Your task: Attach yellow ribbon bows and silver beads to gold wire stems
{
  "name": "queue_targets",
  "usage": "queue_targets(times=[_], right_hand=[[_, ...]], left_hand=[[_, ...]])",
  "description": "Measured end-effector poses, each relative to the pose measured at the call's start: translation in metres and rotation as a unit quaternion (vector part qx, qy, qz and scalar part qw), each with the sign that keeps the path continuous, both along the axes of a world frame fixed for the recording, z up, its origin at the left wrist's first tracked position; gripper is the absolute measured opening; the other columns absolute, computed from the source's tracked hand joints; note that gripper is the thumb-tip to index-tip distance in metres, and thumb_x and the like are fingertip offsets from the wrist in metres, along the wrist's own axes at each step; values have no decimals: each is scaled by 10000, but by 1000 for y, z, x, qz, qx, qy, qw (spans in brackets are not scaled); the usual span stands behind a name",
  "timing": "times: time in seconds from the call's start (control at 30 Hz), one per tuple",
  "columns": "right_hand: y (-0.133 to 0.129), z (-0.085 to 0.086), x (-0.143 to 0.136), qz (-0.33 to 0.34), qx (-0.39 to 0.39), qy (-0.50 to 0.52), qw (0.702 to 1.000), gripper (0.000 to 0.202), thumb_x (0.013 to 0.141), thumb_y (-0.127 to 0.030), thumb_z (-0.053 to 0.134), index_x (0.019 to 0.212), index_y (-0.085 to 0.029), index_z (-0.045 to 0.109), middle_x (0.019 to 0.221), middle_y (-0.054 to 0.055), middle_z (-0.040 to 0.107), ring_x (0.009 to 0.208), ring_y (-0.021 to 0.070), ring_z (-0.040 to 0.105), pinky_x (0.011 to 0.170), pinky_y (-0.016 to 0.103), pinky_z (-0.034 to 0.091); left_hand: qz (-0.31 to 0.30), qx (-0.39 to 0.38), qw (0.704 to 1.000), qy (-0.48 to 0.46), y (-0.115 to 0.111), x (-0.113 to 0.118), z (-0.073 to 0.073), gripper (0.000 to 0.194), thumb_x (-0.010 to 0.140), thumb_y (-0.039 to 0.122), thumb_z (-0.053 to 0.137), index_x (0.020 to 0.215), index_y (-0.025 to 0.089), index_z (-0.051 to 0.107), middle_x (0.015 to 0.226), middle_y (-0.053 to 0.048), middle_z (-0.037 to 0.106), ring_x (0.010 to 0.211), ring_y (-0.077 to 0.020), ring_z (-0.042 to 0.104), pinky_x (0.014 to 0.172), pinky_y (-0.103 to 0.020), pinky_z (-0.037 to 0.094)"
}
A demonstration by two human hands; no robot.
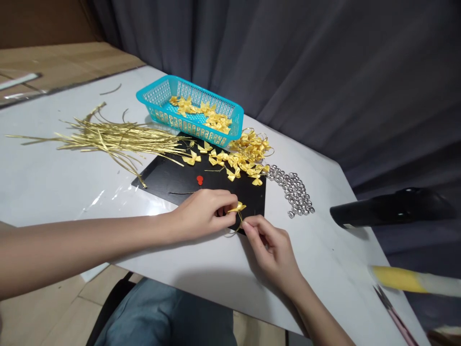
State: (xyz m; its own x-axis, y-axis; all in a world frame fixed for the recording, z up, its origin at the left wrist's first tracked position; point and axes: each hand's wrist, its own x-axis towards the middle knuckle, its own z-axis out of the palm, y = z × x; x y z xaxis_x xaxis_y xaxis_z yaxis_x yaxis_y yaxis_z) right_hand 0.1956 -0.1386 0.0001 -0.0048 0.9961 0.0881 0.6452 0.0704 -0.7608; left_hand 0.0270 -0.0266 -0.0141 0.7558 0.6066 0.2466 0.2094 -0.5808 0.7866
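My left hand (209,213) is closed in a pinch on a small yellow ribbon bow (238,207), over the front part of a black mat (158,180). Just to its right, my right hand (268,240) pinches a thin gold tie (240,220) that runs down from the bow. A loop of the tie shows below the fingers. Farther back on the mat lie several loose yellow bows (233,173). A small red piece (200,180) sits behind my left hand, near a thin dark wire (180,193).
A turquoise basket (189,127) holding yellow bows stands at the back. Gold ties (118,137) are piled left, and tied bows (252,144) are heaped by the basket. Silver beads (293,192), a black cylindrical object (389,209), a yellow-and-white tube (403,279) and tweezers (394,315) lie right.
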Motion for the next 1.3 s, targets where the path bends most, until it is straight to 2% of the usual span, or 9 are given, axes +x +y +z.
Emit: queue_targets(times=[0.2,0.43,0.63,0.9,1.1,1.3], right_hand=[[2,2,-3,-4,-25,-3,1000,261,988,-340,442,802,-194,555,585,-51,419,487,95,380,467,219,285],[0,2,0,2,-18,-14,1000,241,984,-321,450,823,-191,574,602,-43,457,496,93,399,479,217,297],[-1,3,3,-9,-8,-21,1000,248,980,-332,458,812,-192,575,589,-50,438,487,93,378,473,218,288],[0,1,2,-32,-7,2,999,249,967,-352,487,808,-191,593,541,-79,264,472,91,259,461,233,236],[-1,-2,2,-78,-16,39,996,227,948,-381,524,960,-179,626,483,-108,248,448,89,197,448,241,196],[-3,-1,4,-67,-9,15,998,201,928,-358,577,1009,-182,627,498,-119,225,442,84,229,460,225,253]], left_hand=[[-4,3,1000,5,0,-2,0,114,835,179,532,727,171,568,680,28,530,610,-105,492,571,-217,325],[-1,5,1000,2,-1,-3,2,121,803,159,540,683,169,535,654,37,503,593,-96,476,558,-211,307],[-2,2,1000,-4,1,-3,2,111,826,157,532,738,166,599,682,26,549,613,-104,505,575,-209,338],[-7,1,1000,-21,2,-2,1,106,841,165,541,769,162,620,695,23,567,625,-101,524,591,-203,364],[-16,8,999,-29,-2,-4,1,127,861,187,539,761,168,615,688,19,574,624,-104,533,585,-203,362],[-17,16,999,-30,-1,-4,1,135,868,189,538,765,165,621,692,17,582,621,-102,533,587,-204,366]])
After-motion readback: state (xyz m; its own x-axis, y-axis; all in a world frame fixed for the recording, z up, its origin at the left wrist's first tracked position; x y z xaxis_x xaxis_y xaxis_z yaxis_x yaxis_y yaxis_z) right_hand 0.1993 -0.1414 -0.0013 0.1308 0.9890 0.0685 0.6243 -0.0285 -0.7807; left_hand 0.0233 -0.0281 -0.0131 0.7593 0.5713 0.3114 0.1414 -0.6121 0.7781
